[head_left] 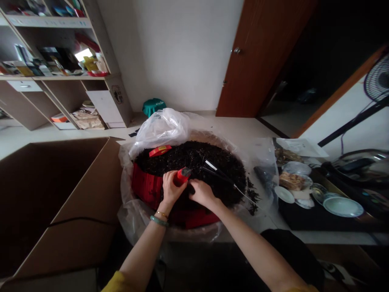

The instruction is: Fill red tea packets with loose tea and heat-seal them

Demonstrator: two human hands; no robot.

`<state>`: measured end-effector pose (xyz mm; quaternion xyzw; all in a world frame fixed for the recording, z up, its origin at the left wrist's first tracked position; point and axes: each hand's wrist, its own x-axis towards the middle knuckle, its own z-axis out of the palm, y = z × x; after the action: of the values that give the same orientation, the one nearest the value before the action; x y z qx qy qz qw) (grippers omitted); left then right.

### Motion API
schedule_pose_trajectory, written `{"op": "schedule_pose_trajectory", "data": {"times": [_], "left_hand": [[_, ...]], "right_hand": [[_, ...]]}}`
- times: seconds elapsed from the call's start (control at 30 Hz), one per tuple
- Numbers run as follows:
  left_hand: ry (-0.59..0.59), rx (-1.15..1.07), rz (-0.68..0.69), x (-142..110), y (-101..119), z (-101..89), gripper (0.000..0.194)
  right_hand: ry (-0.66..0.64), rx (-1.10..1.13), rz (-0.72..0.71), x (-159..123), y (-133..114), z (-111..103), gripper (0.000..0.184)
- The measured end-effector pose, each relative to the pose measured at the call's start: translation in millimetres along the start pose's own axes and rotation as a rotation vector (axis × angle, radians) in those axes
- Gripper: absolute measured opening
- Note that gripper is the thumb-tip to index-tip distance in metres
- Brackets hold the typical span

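Observation:
My left hand [170,187] is wrapped round a small red packet [182,175], held upright, with dark material showing at its top. Just right of it, my right hand [201,192] is closed, its fingers curled down beside the packet; what they hold, if anything, is hidden. Both hands are above a heap of dark, dry, leaf-like strands [194,152] in a wide, plastic-lined container. Rows of red packets [146,184] lie at the heap's left edge, and more red ones [202,218] lie at the front. A red piece with yellow marks [160,151] rests on the heap's far left.
Clear plastic sheeting [164,127] bunches around the container. A dark object with a white strip [210,165] and pale cable lies on the heap's right. A big cardboard box [85,178] stands left. Bowls [343,205] and a small dish [284,194] sit right, near a fan [378,79].

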<state>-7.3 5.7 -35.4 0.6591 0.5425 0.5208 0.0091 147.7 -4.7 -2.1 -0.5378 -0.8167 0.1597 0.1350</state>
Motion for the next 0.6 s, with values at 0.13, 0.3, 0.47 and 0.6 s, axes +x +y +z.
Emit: {"op": "schedule_pose_trajectory", "data": {"times": [0.13,0.3,0.47,0.6], "left_hand": [[0.010,0.000,-0.017,-0.1,-1.1,0.1,0.037],[-0.036,-0.007,0.037,-1.5,1.6,0.1,0.037],[-0.102,-0.022,0.120,-3.5,6.1,0.7,0.039],[-0.107,-0.030,0.120,-4.1,6.9,1.3,0.039]], "right_hand": [[0.237,0.375,0.009,9.6,16.4,-21.0,0.028],[0.431,0.617,0.007,13.7,27.2,-40.8,0.029],[0.577,0.629,0.004,11.1,17.3,-44.8,0.036],[0.531,0.566,-0.101,7.5,4.9,-43.0,0.031]]}}
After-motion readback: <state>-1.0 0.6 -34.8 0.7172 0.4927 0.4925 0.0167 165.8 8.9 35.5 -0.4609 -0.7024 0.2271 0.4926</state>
